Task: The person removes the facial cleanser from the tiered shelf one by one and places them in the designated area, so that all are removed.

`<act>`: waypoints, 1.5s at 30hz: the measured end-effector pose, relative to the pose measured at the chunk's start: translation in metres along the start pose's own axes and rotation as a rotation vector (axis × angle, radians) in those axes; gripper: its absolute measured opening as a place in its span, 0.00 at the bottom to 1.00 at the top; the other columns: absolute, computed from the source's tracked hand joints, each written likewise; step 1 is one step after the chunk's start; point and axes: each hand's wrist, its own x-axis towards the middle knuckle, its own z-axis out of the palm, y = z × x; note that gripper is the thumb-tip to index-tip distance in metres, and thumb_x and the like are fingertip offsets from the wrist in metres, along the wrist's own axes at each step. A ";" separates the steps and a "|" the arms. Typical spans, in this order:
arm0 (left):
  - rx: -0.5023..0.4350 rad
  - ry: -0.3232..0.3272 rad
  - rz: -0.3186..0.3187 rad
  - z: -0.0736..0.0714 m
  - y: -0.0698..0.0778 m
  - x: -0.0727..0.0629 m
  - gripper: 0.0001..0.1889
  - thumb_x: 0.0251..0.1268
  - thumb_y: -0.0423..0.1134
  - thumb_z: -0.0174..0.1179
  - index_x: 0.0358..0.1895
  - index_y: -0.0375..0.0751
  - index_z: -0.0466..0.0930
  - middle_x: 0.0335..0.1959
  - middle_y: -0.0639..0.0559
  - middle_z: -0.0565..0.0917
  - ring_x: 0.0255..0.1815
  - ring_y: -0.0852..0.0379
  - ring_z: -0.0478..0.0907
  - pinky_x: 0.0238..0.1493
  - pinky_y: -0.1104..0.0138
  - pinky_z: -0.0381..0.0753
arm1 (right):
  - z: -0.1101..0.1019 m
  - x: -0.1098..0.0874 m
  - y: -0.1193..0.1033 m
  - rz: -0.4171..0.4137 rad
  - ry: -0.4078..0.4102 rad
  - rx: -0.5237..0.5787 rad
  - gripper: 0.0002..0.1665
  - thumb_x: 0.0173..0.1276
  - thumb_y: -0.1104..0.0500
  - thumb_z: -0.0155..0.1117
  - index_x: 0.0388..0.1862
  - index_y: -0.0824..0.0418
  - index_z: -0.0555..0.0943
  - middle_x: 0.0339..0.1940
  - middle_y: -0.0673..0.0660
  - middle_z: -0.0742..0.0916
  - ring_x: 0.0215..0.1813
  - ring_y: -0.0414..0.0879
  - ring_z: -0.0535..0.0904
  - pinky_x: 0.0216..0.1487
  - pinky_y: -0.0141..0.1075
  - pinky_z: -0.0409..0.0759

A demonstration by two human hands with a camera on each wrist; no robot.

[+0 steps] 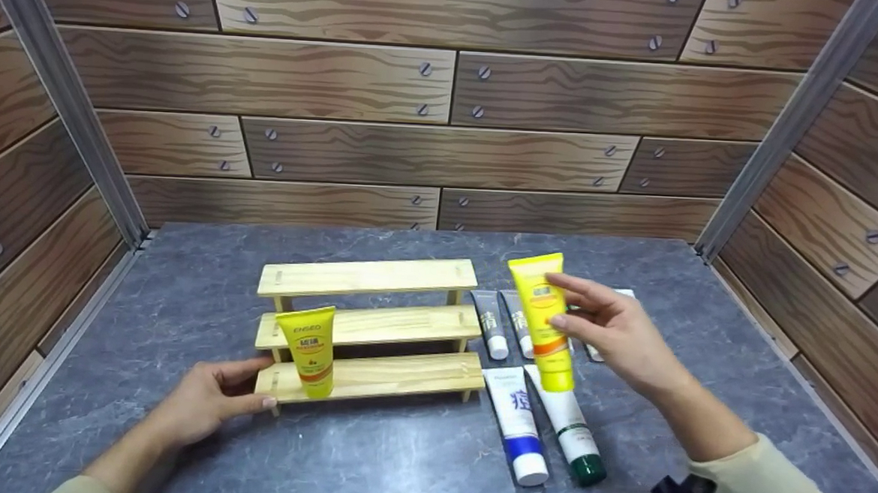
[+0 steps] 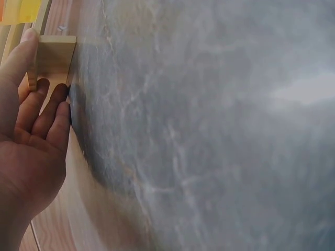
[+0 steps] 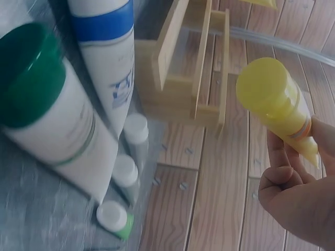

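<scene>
A three-step wooden display stand (image 1: 402, 374) rests on the table, and my left hand (image 1: 204, 401) grips the left end of its lowest step, thumb at the front. In the left wrist view, the fingers (image 2: 44, 112) lie beside the stand's end panel (image 2: 55, 55). One yellow squeeze tube (image 1: 310, 349) stands cap down on the left part of the lowest step. My right hand (image 1: 626, 335) pinches a second yellow tube (image 1: 537, 300) between thumb and fingers, cap downward, in the air right of the stand. Its yellow cap (image 3: 261, 86) faces the right wrist camera.
Right of the stand lie a white tube with a blue band (image 1: 513, 416) and a white tube with a green cap (image 1: 583, 442). Behind them are grey tubes with white caps (image 1: 490, 324), partly hidden by the held tube and right hand. Wood-patterned walls (image 1: 444, 156) enclose the table.
</scene>
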 end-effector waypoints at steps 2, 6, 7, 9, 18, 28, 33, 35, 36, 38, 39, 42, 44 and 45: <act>0.001 0.001 -0.004 0.000 0.000 0.000 0.38 0.61 0.40 0.79 0.71 0.28 0.74 0.65 0.32 0.82 0.61 0.44 0.84 0.56 0.73 0.82 | -0.006 -0.003 0.000 0.010 0.022 -0.015 0.33 0.75 0.69 0.68 0.76 0.67 0.74 0.61 0.70 0.86 0.51 0.48 0.88 0.49 0.36 0.88; -0.007 -0.004 -0.010 -0.001 -0.002 -0.001 0.38 0.61 0.40 0.79 0.72 0.28 0.74 0.66 0.32 0.81 0.61 0.44 0.84 0.56 0.72 0.83 | -0.019 -0.008 0.002 0.038 0.037 -0.042 0.33 0.76 0.67 0.68 0.77 0.65 0.74 0.62 0.70 0.85 0.51 0.49 0.88 0.49 0.37 0.88; -0.007 -0.005 -0.010 -0.001 -0.002 -0.001 0.38 0.61 0.40 0.79 0.72 0.28 0.74 0.66 0.32 0.81 0.61 0.44 0.84 0.56 0.73 0.83 | -0.022 -0.010 0.002 0.043 0.041 -0.052 0.33 0.76 0.67 0.69 0.77 0.65 0.74 0.62 0.71 0.85 0.51 0.49 0.88 0.50 0.37 0.88; -0.006 -0.010 -0.006 -0.001 -0.003 -0.001 0.38 0.62 0.39 0.78 0.72 0.27 0.73 0.66 0.31 0.81 0.62 0.43 0.84 0.55 0.72 0.83 | -0.027 -0.012 0.004 0.062 0.044 -0.075 0.33 0.75 0.66 0.70 0.77 0.64 0.74 0.64 0.71 0.84 0.53 0.48 0.87 0.52 0.36 0.88; 0.017 -0.011 -0.006 -0.003 -0.001 -0.001 0.38 0.62 0.40 0.78 0.72 0.27 0.74 0.66 0.31 0.81 0.63 0.41 0.83 0.55 0.72 0.84 | -0.049 -0.024 0.014 0.217 0.050 -0.191 0.36 0.76 0.56 0.72 0.79 0.56 0.73 0.71 0.71 0.79 0.52 0.48 0.86 0.36 0.32 0.83; 0.026 0.001 -0.009 -0.001 0.001 0.000 0.38 0.61 0.41 0.79 0.71 0.28 0.75 0.66 0.31 0.81 0.64 0.40 0.82 0.57 0.72 0.82 | -0.063 -0.039 0.032 0.240 0.060 -0.172 0.36 0.75 0.58 0.72 0.79 0.60 0.73 0.70 0.72 0.78 0.52 0.47 0.85 0.47 0.37 0.87; 0.023 0.001 -0.009 0.000 0.000 0.001 0.37 0.62 0.40 0.79 0.71 0.28 0.75 0.66 0.32 0.81 0.64 0.41 0.82 0.57 0.72 0.82 | -0.067 -0.046 0.041 0.260 0.038 -0.170 0.36 0.75 0.57 0.72 0.78 0.61 0.73 0.71 0.72 0.77 0.56 0.48 0.84 0.53 0.38 0.87; 0.022 0.002 -0.010 0.000 0.000 0.001 0.37 0.62 0.40 0.79 0.71 0.28 0.75 0.66 0.32 0.81 0.64 0.41 0.82 0.57 0.72 0.83 | -0.070 -0.049 0.044 0.275 0.030 -0.177 0.36 0.75 0.56 0.72 0.79 0.60 0.73 0.71 0.72 0.77 0.57 0.48 0.82 0.53 0.38 0.86; 0.023 0.003 -0.010 0.000 0.000 0.001 0.37 0.62 0.40 0.79 0.71 0.29 0.75 0.66 0.33 0.81 0.64 0.42 0.82 0.57 0.72 0.82 | -0.070 -0.050 0.045 0.285 0.030 -0.173 0.36 0.75 0.56 0.72 0.79 0.60 0.73 0.71 0.72 0.77 0.58 0.48 0.82 0.53 0.38 0.86; 0.017 -0.001 0.000 -0.001 0.000 0.001 0.37 0.62 0.40 0.78 0.71 0.28 0.75 0.66 0.33 0.81 0.64 0.43 0.82 0.57 0.72 0.83 | -0.072 -0.052 0.048 0.288 0.026 -0.169 0.36 0.76 0.57 0.72 0.79 0.61 0.73 0.70 0.72 0.77 0.57 0.49 0.82 0.52 0.38 0.87; 0.015 -0.001 0.007 -0.001 0.000 0.001 0.37 0.62 0.40 0.78 0.71 0.27 0.75 0.66 0.32 0.82 0.63 0.44 0.82 0.57 0.72 0.83 | -0.073 -0.053 0.049 0.291 0.026 -0.165 0.36 0.76 0.57 0.72 0.79 0.61 0.73 0.69 0.72 0.78 0.56 0.49 0.82 0.52 0.39 0.87; 0.007 -0.005 0.030 -0.001 -0.001 0.002 0.36 0.63 0.39 0.78 0.70 0.25 0.75 0.65 0.32 0.82 0.62 0.47 0.83 0.56 0.72 0.82 | -0.076 -0.056 0.053 0.305 0.026 -0.164 0.36 0.75 0.58 0.72 0.79 0.62 0.73 0.66 0.71 0.80 0.53 0.50 0.83 0.50 0.40 0.88; -0.003 -0.011 0.041 -0.001 -0.001 0.002 0.36 0.63 0.38 0.78 0.70 0.24 0.74 0.64 0.31 0.82 0.61 0.48 0.83 0.56 0.72 0.83 | -0.077 -0.058 0.055 0.316 0.024 -0.170 0.37 0.75 0.57 0.72 0.79 0.62 0.72 0.66 0.70 0.80 0.53 0.51 0.82 0.50 0.40 0.88; -0.005 -0.009 0.038 -0.001 -0.002 0.002 0.36 0.63 0.38 0.78 0.70 0.24 0.75 0.64 0.31 0.83 0.61 0.48 0.84 0.55 0.72 0.83 | -0.078 -0.059 0.056 0.329 0.023 -0.173 0.37 0.75 0.56 0.72 0.79 0.61 0.72 0.67 0.70 0.80 0.54 0.51 0.82 0.50 0.40 0.87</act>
